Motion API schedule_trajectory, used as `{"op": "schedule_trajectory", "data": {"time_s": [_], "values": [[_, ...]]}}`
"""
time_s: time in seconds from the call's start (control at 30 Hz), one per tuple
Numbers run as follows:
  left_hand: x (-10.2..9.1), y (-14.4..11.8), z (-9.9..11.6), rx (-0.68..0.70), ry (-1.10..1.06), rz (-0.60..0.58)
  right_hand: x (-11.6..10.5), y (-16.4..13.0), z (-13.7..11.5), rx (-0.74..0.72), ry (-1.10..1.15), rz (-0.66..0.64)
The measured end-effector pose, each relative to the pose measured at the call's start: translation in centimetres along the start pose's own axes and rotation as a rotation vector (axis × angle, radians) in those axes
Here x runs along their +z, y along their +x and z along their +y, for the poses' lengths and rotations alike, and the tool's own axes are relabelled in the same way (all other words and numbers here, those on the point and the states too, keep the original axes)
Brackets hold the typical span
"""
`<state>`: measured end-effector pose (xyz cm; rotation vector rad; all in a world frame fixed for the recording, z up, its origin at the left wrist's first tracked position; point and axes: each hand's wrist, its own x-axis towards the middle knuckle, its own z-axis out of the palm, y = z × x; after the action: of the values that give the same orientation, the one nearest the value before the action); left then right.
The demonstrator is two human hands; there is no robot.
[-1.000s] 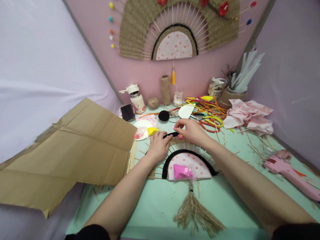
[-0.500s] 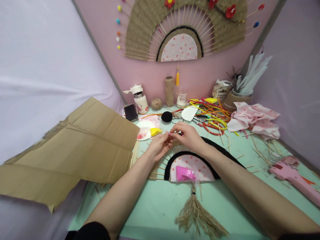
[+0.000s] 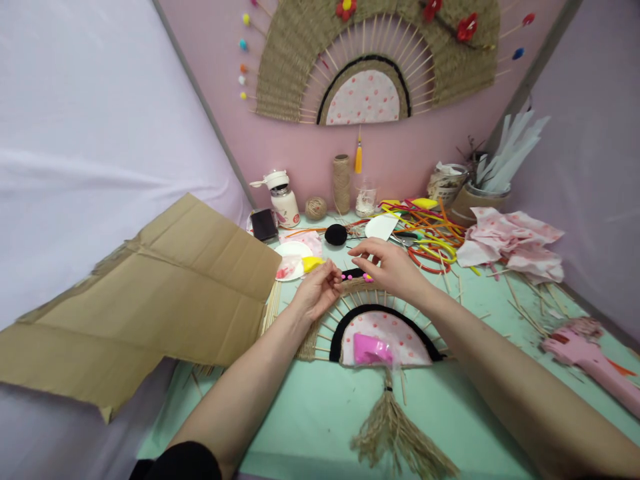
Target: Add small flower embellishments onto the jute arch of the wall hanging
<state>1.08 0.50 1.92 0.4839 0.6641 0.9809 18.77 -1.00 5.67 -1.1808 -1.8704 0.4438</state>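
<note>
A half-round fan of thin sticks lies on the table, with black trim (image 3: 340, 327) around its dotted pink-and-white centre (image 3: 420, 347). Over the fan's upper left edge, my left hand (image 3: 319, 293) is closed in a pinch; whatever its fingertips hold is too small to make out. My right hand (image 3: 387, 267) hovers at the upper edge, fingers apart and holding nothing visible. Between the hands, small pink blobs and a pink-and-yellow flower (image 3: 367, 277) show on the fan's black upper band. A bright pink packet (image 3: 373, 349) rests on the centre, and a straw-coloured tassel (image 3: 393, 427) hangs below.
A large cardboard sheet (image 3: 200, 293) covers the left side. A pink glue gun (image 3: 585, 353) lies right, near crumpled dotted cloth (image 3: 515, 243). Behind are a black ball (image 3: 335, 234), a yellow packet (image 3: 313, 264), coloured pipe cleaners, scissors, twine (image 3: 341, 183) and a white bottle (image 3: 284, 203).
My right hand has drawn away from the left, its fingers opening, and the pink blobs on the black band have come into view. My left hand stays nearly in place. The view has shifted slightly.
</note>
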Motion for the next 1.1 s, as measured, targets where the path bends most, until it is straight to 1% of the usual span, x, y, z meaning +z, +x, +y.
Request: {"op": "schedule_trajectory", "data": {"time_s": [0.13,0.37,0.5,0.7,0.87,0.97,1.1], "values": [[0.1,-0.1,0.1,-0.002,0.019,0.0,0.0,0.0,0.2,-0.015,-0.007,-0.03],[0.0,-0.3,0.0,0.033,0.065,0.034,-0.9,0.0,0.2,-0.013,-0.03,-0.014],[-0.2,-0.2,0.1,0.061,0.052,0.029,-1.0,0.0,0.1,-0.022,-0.033,-0.031],[-0.3,-0.1,0.0,0.06,0.066,0.014,-1.3,-0.1,0.1,-0.034,-0.065,-0.052],[-0.2,0.0,-0.1,0.107,0.111,0.041,-1.8,-0.2,0.0,-0.014,-0.097,-0.055],[-0.1,-0.1,-0.1,0.124,0.088,0.048,-1.8,-0.2,0.0,-0.022,-0.095,-0.06],[-0.1,-0.1,-0.1,0.114,0.026,0.008,-1.5,-0.3,0.3,-0.044,-0.095,-0.063]]}}
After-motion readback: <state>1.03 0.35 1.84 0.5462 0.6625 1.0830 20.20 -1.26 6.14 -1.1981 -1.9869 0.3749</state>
